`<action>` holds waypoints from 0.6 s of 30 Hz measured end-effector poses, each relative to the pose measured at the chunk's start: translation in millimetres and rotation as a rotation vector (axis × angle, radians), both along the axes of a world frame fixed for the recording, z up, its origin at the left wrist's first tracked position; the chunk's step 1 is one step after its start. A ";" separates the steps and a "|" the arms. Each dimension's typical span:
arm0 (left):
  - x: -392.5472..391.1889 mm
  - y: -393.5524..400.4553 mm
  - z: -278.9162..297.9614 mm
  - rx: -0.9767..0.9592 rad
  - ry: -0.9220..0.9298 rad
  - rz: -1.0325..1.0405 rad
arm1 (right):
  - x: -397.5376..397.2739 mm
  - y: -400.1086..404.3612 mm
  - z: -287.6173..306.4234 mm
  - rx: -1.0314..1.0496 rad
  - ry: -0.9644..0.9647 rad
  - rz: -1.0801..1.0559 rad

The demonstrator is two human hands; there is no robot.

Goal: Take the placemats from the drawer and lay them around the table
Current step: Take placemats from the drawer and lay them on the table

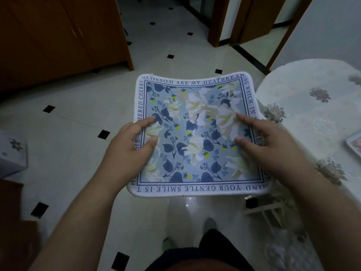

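A square placemat (197, 133) with a blue floral print and a white lettered border is held flat in the air over the tiled floor. My left hand (130, 147) grips its left edge, thumb and forefinger lying on top. On the right edge my right hand (263, 141) holds it the same way. The table (304, 114), under a pale flowered cloth, stands just to the right of the mat. Another placemat (354, 144) lies on the table at the frame's right edge, only its corner showing.
A brown wooden cabinet (58, 40) fills the upper left. Open wooden doors (252, 22) stand at the top right. A white chair frame (271, 212) sits low beside the table. A cloth-covered piece of furniture (13, 151) is at the left edge.
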State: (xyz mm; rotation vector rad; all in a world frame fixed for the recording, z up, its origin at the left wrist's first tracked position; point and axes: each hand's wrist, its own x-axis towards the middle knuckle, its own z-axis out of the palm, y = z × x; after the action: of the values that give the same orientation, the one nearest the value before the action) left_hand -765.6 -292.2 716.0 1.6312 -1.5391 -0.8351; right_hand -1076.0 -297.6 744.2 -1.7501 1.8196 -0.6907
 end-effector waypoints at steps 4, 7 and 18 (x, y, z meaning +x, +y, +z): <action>8.6 -26.7 -1.7 0.004 -0.050 -0.014 | 12.2 -25.3 0.8 0.007 0.023 0.005; 11.4 -50.8 -2.4 0.006 -0.048 0.002 | 17.4 -51.2 -0.2 0.020 0.020 0.010; -3.7 -173.2 20.2 -0.010 -0.056 0.079 | 0.9 -192.9 -3.9 -0.036 -0.078 0.052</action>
State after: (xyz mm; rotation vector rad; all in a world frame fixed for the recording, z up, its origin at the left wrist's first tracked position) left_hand -769.3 -465.4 736.2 1.7094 -1.5041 -0.7449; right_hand -1075.1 -490.5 740.3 -1.7620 1.7141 -0.7642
